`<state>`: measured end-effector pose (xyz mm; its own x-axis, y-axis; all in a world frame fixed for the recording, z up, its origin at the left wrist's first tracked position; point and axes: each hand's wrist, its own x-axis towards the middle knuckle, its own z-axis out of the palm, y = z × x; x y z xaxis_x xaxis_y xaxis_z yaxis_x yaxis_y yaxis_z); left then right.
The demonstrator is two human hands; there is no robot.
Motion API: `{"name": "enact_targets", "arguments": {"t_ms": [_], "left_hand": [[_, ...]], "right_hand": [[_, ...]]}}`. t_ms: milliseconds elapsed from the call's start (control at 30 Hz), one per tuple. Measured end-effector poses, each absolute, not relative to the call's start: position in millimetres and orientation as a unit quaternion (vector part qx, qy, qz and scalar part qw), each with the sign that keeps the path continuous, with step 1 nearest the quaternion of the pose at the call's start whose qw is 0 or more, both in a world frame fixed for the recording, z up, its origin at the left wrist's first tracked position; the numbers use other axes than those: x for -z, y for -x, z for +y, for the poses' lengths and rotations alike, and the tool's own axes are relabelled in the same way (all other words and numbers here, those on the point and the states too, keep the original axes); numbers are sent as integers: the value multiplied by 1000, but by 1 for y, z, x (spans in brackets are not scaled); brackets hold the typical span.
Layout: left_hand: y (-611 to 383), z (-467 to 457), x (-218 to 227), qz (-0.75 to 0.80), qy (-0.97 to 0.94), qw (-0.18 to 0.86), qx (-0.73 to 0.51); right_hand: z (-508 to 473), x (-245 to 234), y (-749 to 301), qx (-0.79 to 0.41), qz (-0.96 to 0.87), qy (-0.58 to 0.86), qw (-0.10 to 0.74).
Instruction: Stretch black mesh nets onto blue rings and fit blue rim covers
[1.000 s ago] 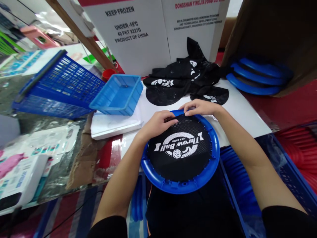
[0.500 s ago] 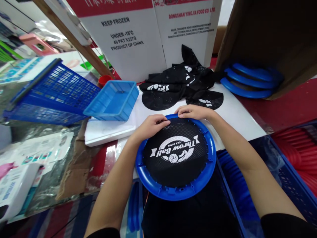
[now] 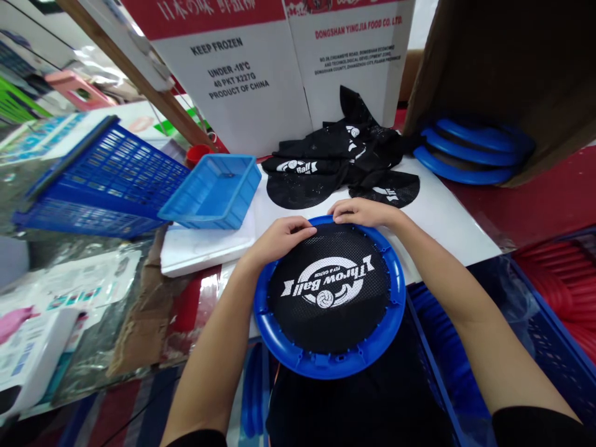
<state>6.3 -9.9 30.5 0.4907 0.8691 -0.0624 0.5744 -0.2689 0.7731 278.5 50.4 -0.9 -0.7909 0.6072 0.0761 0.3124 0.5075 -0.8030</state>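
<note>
In front of me lies a round blue plastic ring (image 3: 398, 298) with black mesh (image 3: 298, 316) across it, printed "Throw Ball" and upside down to me. Small pegs line the inner edge of the ring, and the mesh reaches them. My left hand (image 3: 286, 238) grips the far rim left of the middle, its thumb over the mesh edge and its other fingers curled at the outer side. Close by on the same rim, to the right, my right hand (image 3: 361, 212) presses with bent fingers. Parts of the fingertips are hidden.
Black printed mesh pieces (image 3: 307, 180) are heaped beyond the ring. Blue rings (image 3: 470, 152) sit inside a carton at right. A light-blue tray (image 3: 212, 214) and a blue basket (image 3: 112, 180) stand left. Crates with blue rings (image 3: 447, 335) and red rings (image 3: 559, 292) are at right.
My left thumb has shifted slightly left along the rim. The ring and my right hand stay almost in place, and the view has tilted a little.
</note>
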Motion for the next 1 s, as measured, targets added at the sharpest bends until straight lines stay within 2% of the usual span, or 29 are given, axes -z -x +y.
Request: {"name": "enact_targets", "arguments": {"t_ms": [567, 1000], "left_hand": [[-3, -8, -25, 466, -764, 388, -221], [-4, -8, -10, 382, -848, 241, -276]], "right_hand": [[48, 1, -275, -362, -872, 280, 172], [42, -21, -294, -395, -852, 300, 167]]}}
